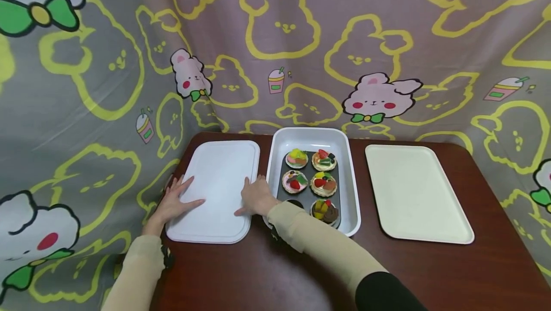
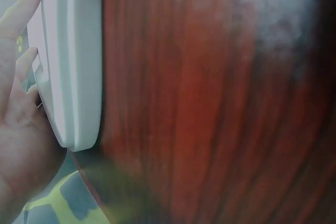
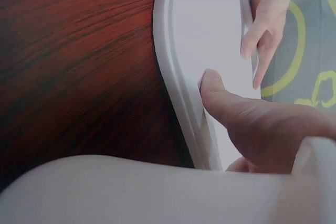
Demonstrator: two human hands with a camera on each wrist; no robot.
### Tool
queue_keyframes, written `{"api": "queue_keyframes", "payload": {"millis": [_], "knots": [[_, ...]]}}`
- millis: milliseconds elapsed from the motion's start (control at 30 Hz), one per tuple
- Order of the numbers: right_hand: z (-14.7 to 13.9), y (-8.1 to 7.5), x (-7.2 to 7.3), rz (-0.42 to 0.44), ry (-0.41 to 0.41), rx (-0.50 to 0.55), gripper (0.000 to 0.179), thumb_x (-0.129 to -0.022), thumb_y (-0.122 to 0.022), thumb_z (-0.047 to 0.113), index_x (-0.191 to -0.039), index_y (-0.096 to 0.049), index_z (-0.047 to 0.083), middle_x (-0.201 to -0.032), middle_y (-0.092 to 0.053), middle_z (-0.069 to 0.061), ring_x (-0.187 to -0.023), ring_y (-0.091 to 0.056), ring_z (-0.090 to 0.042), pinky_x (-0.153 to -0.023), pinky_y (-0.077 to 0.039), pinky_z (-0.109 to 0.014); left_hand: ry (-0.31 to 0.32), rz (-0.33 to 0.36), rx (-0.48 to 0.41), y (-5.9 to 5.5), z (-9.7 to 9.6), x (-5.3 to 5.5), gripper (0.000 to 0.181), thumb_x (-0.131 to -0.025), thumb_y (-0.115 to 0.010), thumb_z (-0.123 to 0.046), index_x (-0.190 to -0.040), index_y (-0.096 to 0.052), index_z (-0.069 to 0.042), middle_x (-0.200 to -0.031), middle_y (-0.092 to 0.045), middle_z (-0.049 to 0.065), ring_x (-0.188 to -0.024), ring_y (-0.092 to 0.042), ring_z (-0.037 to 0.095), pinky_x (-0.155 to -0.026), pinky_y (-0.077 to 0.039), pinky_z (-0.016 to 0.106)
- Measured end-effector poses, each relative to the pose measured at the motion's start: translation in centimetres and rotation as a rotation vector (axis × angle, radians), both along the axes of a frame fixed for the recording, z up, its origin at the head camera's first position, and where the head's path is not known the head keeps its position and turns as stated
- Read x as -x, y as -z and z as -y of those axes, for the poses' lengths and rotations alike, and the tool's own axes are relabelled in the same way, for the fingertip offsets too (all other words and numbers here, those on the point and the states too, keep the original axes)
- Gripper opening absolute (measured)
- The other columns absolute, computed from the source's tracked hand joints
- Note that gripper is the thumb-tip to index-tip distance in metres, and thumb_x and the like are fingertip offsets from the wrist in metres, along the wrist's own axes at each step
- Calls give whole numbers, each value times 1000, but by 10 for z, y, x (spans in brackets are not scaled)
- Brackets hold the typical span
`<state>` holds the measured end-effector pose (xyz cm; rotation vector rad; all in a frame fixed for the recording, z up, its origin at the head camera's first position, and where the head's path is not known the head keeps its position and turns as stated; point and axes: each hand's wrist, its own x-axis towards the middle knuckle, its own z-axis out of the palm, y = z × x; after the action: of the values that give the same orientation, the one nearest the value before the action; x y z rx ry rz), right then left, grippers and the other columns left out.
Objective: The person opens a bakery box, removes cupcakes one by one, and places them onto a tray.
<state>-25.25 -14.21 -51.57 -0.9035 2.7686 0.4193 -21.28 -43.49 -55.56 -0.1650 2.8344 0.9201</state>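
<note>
A white rectangular lid-like tray point(image 1: 221, 182) with a smooth top and a ridged rim lies on the left of the table. At its left edge, my left hand point(image 1: 174, 202) has the fingers spread and the thumb stretched over the top. My right hand point(image 1: 257, 197) is at the opposite edge, its thumb point(image 3: 215, 90) laid straight on the top surface. Other right-hand fingers are mostly hidden in the right wrist view. Beside the right hand, a deep white tub point(image 1: 352, 182) holds a dark grey sheet with several fruit-topped tarts point(image 1: 324, 184); the right forearm partly covers it.
A cream tray point(image 1: 417, 191) lies at the right of the dark brown wooden table point(image 1: 224, 277). Patterned cloth point(image 1: 284, 38) hangs along the back and left side. The table's left edge runs close by the left hand.
</note>
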Motion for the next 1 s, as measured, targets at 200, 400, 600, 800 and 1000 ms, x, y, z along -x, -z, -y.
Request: {"api": "queue_keyframes", "payload": {"millis": [200,400,600,800,1000], "knots": [[-1,-2,-1,3,-25,-23,92,-94,-60,85,-161,-58,22,-168,-56,4,-152,-57,-38,-129,-44,-44,0,10,6,3,-6,-1,107,-92,-86,-48,-172,-30,-5,-182,-6,31,-169,8,55,-135,6,75],[-11,-11,3,-25,-29,163,57,-106,-65,59,-136,-74,12,-134,-79,-7,-129,-74,-29,-120,-52,-42,42,-4,83,-1,-9,2,107,-94,-82,-53,-172,-29,-2,-180,-3,36,-168,5,59,-135,2,76],[-41,-37,18,-51,-101,470,56,-110,-64,42,-152,-62,5,-155,-65,-18,-149,-59,-35,-129,-45,-44,102,-80,202,-22,-34,2,102,-97,-76,-55,-171,-33,-1,-179,-4,40,-166,-3,62,-134,-5,78],[-85,-54,35,-31,-103,663,63,-112,-64,36,-161,-51,-1,-170,-50,-22,-161,-45,-41,-136,-35,-49,174,-232,243,-42,-78,-2,92,-101,-73,-53,-171,-36,-7,-181,-12,33,-169,-11,57,-135,-12,76],[-129,-53,50,-15,-75,721,68,-112,-63,36,-165,-44,-3,-174,-42,-24,-166,-35,-44,-139,-27,-54,237,-317,234,-53,-119,-11,87,-101,-72,-53,-172,-39,-13,-183,-16,26,-170,-14,52,-136,-14,73]]}}
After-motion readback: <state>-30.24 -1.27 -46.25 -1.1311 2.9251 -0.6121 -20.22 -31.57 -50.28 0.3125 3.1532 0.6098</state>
